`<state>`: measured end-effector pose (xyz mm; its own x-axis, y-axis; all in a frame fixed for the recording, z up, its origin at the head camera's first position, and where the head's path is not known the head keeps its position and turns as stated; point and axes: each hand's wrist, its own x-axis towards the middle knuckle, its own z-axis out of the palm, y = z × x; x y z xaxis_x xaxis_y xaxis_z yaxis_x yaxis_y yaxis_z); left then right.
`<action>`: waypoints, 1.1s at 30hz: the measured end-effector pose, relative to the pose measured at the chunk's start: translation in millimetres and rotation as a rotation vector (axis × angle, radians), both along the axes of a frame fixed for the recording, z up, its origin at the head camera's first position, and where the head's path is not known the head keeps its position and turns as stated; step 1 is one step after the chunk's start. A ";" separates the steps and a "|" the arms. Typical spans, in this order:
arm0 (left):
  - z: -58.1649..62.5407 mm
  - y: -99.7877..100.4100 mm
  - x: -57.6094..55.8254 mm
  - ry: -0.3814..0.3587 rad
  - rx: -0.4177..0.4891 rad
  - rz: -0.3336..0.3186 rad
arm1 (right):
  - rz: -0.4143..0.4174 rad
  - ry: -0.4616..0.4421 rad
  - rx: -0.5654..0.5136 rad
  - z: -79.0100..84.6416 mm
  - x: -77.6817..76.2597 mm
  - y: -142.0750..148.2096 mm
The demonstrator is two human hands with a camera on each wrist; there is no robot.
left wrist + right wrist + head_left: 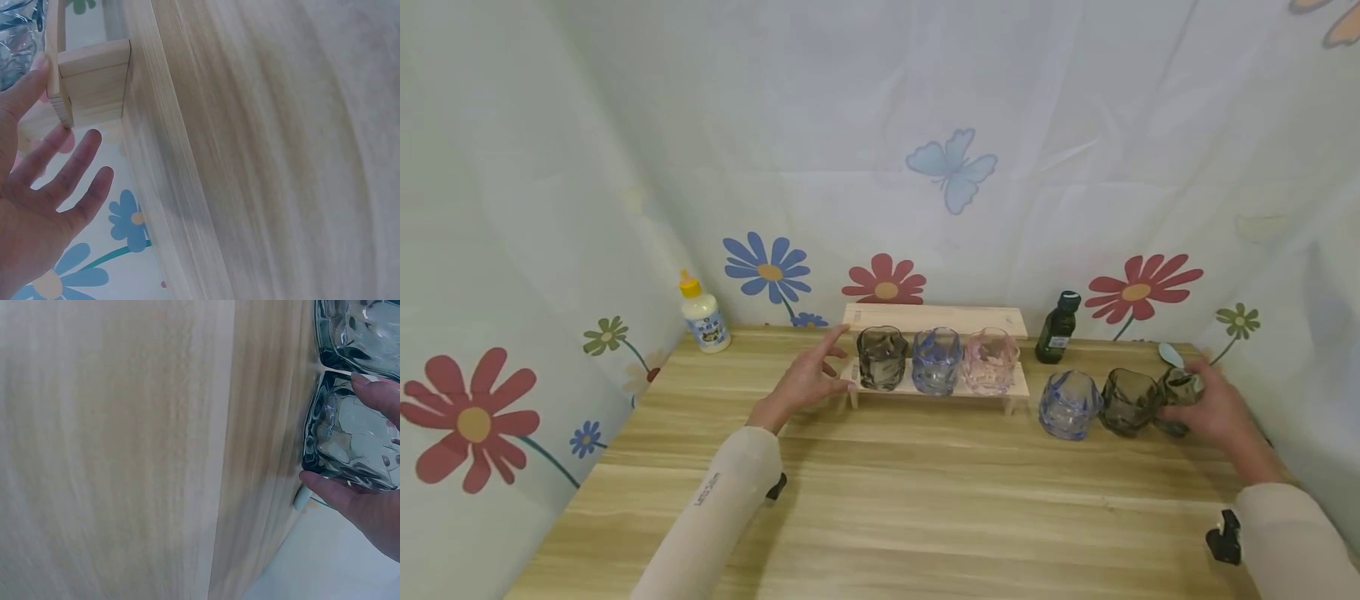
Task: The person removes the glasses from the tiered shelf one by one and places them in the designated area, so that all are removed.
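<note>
My left hand [805, 379] is at the left end of a small two-tier wooden rack [936, 319], fingers spread, with fingertips right at the board's end in the left wrist view. On the rack's lower board stand a grey glass [882, 360], a blue glass [936, 362] and a pink glass [991, 362]. My right hand [1219, 408] grips a dark greenish glass [353, 434] between thumb and fingers, at the right end of a row on the table. Beside it are another dark glass [1129, 402] and a blue glass [1070, 406].
A dark green bottle [1058, 329] with a black cap stands right of the rack. A white bottle with a yellow cap [706, 317] is at the table's back left. A pale teal rounded object [1170, 355] shows behind the gripped glass. A flowered curtain [820, 167] hangs behind the wooden table [925, 500].
</note>
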<state>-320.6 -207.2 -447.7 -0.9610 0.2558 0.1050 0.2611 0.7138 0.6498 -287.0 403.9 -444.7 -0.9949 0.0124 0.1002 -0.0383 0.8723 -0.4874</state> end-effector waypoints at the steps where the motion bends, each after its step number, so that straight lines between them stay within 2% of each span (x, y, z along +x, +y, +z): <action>1: 0.7 0.2 -0.5 0.000 0.003 -0.001 | 0.000 -0.004 -0.003 0.4 -0.1 0.2; 10: 4.2 2.7 -1.0 0.005 0.000 -0.001 | -0.021 -0.013 0.001 -0.9 0.4 3.4; 18: 2.5 2.5 -0.4 -0.004 0.003 0.004 | 0.031 -0.067 0.021 5.3 2.1 6.9; 25: 0.7 2.7 -1.8 0.001 0.010 0.002 | 0.069 -0.075 0.075 21.1 9.4 10.6; 29: 0.4 2.6 -0.7 -0.002 0.005 -0.004 | 0.063 -0.040 0.084 33.1 13.3 7.8; 33: -0.1 2.3 -0.2 0.004 0.003 0.000 | 0.052 0.029 0.058 49.5 13.3 -7.4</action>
<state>-320.7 -204.8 -447.8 -0.9607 0.2552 0.1093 0.2632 0.7119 0.6511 -273.7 396.5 -395.3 -0.9907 -0.0463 0.1279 -0.0978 0.8957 -0.4337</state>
